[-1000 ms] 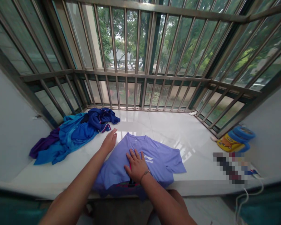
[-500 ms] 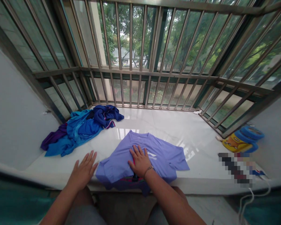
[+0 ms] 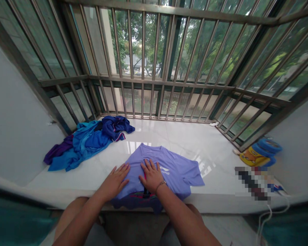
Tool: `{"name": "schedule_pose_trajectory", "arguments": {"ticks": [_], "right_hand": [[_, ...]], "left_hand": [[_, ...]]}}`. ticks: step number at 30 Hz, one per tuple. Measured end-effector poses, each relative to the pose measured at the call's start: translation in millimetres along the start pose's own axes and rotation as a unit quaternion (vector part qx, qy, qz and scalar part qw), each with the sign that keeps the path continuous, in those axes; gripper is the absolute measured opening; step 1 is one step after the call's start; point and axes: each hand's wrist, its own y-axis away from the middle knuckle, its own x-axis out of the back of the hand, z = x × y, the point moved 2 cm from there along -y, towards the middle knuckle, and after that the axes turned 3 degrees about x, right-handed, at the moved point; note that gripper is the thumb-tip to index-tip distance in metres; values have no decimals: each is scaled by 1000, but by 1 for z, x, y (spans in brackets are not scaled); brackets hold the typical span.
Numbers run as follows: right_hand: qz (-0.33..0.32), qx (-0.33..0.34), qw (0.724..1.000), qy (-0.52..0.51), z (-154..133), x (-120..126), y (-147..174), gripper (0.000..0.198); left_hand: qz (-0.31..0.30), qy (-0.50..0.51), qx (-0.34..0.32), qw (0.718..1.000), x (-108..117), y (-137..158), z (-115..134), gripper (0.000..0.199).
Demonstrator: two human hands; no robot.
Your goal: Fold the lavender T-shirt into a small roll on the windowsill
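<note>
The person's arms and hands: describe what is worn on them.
Both forearms are bare, with no sleeves in view and no gloves. The right hand has a thin metallic bracelet at the wrist. The left hand shows no bracelet or watch. No rings can be made out.

T-shirt (image 3: 177, 167) on sill (image 3: 215, 150), clothes pile (image 3: 84, 141) behind-left.

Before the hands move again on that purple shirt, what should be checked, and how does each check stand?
1. Both hands flat on the shirt: ok, left hand and right hand lie side by side.
2. Right sleeve spread out: ok.
3. Left sleeve: not ok, folded in under the left hand.
4. Hem on the sill: not ok, it hangs over the front edge.
5. Pile of blue clothes apart from the shirt: ok.
</note>
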Motion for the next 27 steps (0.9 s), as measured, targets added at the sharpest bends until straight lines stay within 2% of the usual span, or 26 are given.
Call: {"name": "schedule_pose_trajectory", "arguments": {"ticks": [4,8,11,15,17,19,21,24,27], "right_hand": [[-2,1,1000,-5,-1,2,0,73],[0,-3,1000,-11,-2,3,1,73],[8,2,1000,-17,-2,2,1,72],[15,7,999,-28,-1,2,0,73],[18,8,999,-37,-1,2,-1,76],[25,13,999,-41,-1,1,-1,76],[32,26,998,-43,0,0,-1,72],[45,41,997,-48,10,0,4,54],[92,4,995,-24,45,13,18,42]], "left_hand": [[-18,-3,13,1000,-1,7,-26,62],[-28,18,34,999,5,-1,-32,58],[-2,31,50,998,11,-27,-19,56],[48,30,-23,998,13,-93,24,56],[48,26,-52,997,7,-128,47,55],[33,23,-46,998,-2,-156,63,55],[20,22,-18,999,-12,-174,68,56],[21,22,14,999,-26,-182,62,58],[22,18,22,999,-31,-181,51,64]]}}
